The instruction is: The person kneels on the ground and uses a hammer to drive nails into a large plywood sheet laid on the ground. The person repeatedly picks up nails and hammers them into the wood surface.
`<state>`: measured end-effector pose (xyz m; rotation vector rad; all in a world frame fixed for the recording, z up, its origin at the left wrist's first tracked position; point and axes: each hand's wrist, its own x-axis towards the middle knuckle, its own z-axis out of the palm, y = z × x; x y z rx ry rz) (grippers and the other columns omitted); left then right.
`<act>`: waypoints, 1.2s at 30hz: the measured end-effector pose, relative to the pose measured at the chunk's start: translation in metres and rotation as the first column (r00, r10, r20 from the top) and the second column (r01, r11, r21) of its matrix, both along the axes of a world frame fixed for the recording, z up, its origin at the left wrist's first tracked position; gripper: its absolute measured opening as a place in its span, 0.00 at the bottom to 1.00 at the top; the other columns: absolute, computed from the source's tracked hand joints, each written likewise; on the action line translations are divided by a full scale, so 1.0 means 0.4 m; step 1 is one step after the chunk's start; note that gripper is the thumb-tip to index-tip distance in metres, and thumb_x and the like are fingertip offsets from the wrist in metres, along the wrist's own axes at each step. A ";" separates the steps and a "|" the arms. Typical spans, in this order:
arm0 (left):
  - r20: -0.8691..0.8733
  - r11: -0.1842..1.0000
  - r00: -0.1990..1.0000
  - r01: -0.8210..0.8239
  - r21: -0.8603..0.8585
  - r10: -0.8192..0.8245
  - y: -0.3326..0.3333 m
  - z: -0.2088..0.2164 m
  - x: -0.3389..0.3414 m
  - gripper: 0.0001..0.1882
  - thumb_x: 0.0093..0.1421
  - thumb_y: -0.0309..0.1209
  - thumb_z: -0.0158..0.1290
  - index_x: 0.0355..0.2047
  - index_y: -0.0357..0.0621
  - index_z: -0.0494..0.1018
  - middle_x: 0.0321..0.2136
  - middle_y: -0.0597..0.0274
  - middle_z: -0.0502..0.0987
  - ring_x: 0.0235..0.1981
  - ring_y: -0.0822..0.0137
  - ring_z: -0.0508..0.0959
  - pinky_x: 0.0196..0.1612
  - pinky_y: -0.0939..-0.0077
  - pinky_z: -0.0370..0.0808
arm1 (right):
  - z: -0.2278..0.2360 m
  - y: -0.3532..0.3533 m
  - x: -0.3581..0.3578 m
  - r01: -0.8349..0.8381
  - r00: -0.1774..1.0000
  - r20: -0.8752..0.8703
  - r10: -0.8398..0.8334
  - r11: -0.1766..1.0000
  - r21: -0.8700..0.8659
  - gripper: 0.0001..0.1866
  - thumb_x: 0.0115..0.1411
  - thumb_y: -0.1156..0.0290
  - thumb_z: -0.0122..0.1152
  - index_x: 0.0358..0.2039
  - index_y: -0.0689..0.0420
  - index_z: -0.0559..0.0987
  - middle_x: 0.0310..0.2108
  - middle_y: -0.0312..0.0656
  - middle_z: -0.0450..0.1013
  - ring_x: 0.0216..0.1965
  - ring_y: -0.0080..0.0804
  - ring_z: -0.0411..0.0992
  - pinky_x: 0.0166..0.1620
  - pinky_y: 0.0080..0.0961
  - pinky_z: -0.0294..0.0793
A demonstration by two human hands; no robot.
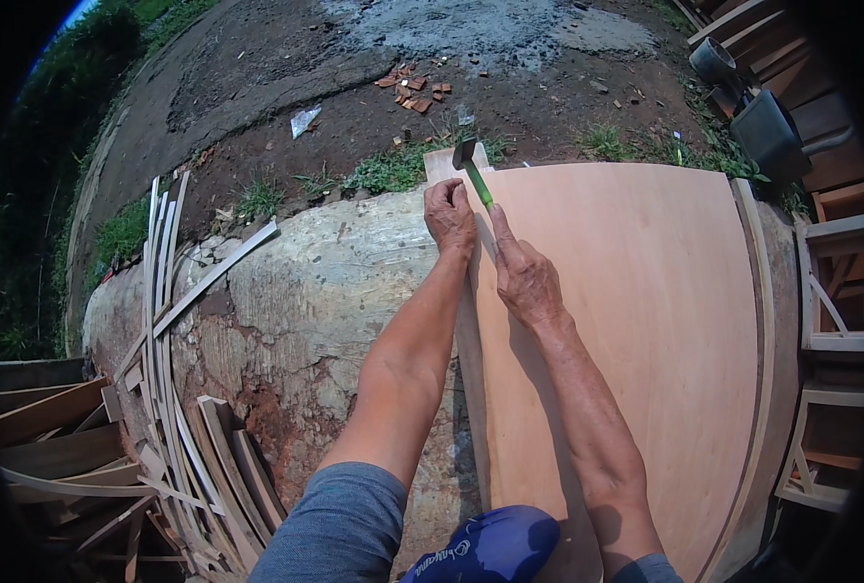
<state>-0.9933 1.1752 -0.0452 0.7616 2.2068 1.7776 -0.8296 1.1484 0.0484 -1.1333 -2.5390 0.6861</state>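
A hammer point(477, 185) with a green handle and dark head is gripped in my right hand point(531, 283), its head raised near the far left corner of a broad plywood sheet point(636, 321). At that corner my left hand point(450, 216) has its fingers pinched together. Whatever is between those fingers is too small or hidden to make out. A wooden strip point(472, 389) runs along the sheet's left edge, and a short pale board point(441, 165) shows beyond the corner.
Long thin wood strips point(165, 262) lie at the left on the cracked concrete slab point(305, 311). Scrap wood point(53, 437) is piled at lower left. Wooden frames point(835, 282) and a dark container point(768, 134) stand at right. Broken brick pieces point(415, 92) lie on the dirt ahead.
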 end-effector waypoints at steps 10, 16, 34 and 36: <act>-0.068 0.987 0.996 -0.062 -0.150 0.052 0.017 -0.014 -0.002 0.13 0.63 0.24 0.45 0.48 0.40 0.64 0.38 0.48 0.73 0.42 0.47 0.76 0.47 0.54 0.71 | -0.015 -0.011 -0.005 -0.026 1.000 0.000 0.026 0.999 0.030 0.37 0.67 0.71 0.54 0.75 0.42 0.56 0.30 0.52 0.76 0.30 0.53 0.79 0.35 0.50 0.81; -0.010 0.986 0.999 -0.054 -0.159 0.053 0.027 -0.017 -0.002 0.13 0.64 0.27 0.48 0.47 0.40 0.64 0.37 0.49 0.72 0.40 0.48 0.74 0.46 0.55 0.71 | -0.029 -0.035 0.003 -0.014 0.970 -0.239 0.044 0.992 0.125 0.36 0.67 0.74 0.55 0.74 0.48 0.57 0.28 0.53 0.76 0.29 0.52 0.78 0.35 0.46 0.78; 0.015 0.990 1.000 -0.025 -0.140 0.027 0.004 -0.010 0.018 0.12 0.63 0.26 0.46 0.47 0.38 0.65 0.38 0.49 0.72 0.42 0.49 0.74 0.47 0.56 0.71 | -0.001 -0.021 0.029 0.074 0.990 0.133 -0.056 0.988 -0.132 0.35 0.69 0.69 0.52 0.74 0.41 0.56 0.27 0.53 0.79 0.29 0.56 0.79 0.39 0.54 0.79; -0.099 0.985 0.995 -0.031 -0.172 0.014 0.027 0.005 0.016 0.12 0.63 0.25 0.45 0.47 0.38 0.65 0.38 0.49 0.72 0.43 0.49 0.74 0.47 0.56 0.71 | 0.047 -0.017 0.047 0.144 0.987 0.108 -0.121 0.958 -0.246 0.34 0.70 0.69 0.50 0.74 0.43 0.56 0.26 0.56 0.77 0.28 0.56 0.78 0.38 0.51 0.78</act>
